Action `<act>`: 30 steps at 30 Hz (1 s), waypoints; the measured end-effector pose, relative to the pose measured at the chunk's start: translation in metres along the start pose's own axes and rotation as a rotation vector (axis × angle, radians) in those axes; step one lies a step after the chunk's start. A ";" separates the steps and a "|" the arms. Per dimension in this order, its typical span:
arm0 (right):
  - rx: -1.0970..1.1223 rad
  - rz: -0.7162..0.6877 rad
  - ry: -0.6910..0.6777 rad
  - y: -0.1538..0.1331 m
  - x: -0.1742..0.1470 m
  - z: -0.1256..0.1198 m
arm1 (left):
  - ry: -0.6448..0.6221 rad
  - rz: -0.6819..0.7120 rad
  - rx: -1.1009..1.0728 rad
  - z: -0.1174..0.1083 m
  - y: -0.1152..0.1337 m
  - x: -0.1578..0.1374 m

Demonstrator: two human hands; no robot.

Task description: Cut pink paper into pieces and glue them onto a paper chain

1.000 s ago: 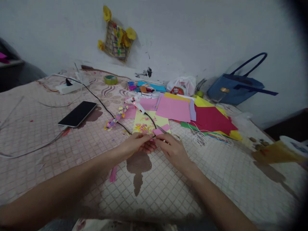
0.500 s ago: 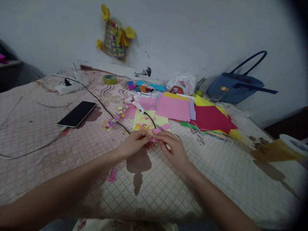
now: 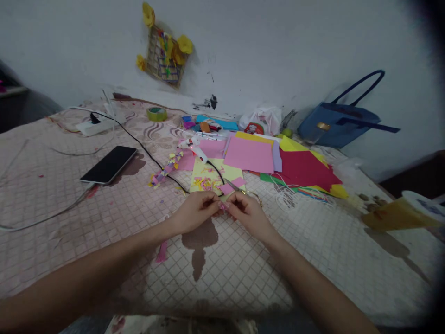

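Left hand [image 3: 194, 212], right hand [image 3: 252, 215]: fingertips of both pinching 1 small pink piece [image 3: 224, 206] | Position: between the 2 hands, nearer than the scissors [image 3: 235, 186] | Hazard: uneven pulling might tear it; a snagged black cord [image 3: 218, 171] might drag the glue gun [image 3: 199, 152].

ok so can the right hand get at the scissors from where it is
Probably yes: the scissors lie just beyond the right hand, a gold handle loop showing past its knuckles, nothing seen on top. It would likely have to release the small pink piece first.
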State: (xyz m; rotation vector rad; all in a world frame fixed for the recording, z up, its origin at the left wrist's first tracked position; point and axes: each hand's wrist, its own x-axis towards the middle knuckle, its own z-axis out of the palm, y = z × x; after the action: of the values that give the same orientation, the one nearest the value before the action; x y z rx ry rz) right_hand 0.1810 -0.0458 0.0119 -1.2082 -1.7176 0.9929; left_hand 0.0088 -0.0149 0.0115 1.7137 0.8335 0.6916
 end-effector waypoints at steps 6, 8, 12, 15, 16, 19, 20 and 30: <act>0.078 0.008 -0.040 0.003 0.000 0.003 | -0.026 -0.036 -0.099 0.001 -0.002 0.000; 0.125 0.039 -0.047 0.003 0.001 0.003 | -0.052 -0.062 -0.157 0.001 -0.003 0.001; 0.208 0.113 -0.056 0.002 0.002 0.003 | -0.077 -0.109 -0.236 -0.001 -0.005 0.003; 0.271 0.150 -0.078 0.003 0.002 0.002 | -0.068 -0.111 -0.232 -0.001 -0.005 0.004; 0.281 0.159 -0.085 0.003 0.002 0.002 | -0.067 -0.111 -0.226 -0.001 -0.005 0.003; 0.266 0.161 -0.099 0.005 0.002 0.001 | -0.068 -0.113 -0.235 -0.001 -0.005 0.003; 0.246 0.153 -0.097 0.005 0.002 0.001 | -0.071 -0.119 -0.247 -0.001 -0.005 0.003; -0.037 0.018 0.025 0.003 -0.001 0.003 | -0.070 -0.258 -0.334 -0.001 0.002 0.003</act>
State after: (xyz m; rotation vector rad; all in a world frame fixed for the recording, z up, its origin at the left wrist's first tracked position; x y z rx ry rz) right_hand 0.1793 -0.0467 0.0083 -1.2568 -1.7150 0.9563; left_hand 0.0104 -0.0122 0.0143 1.2976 0.8212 0.5559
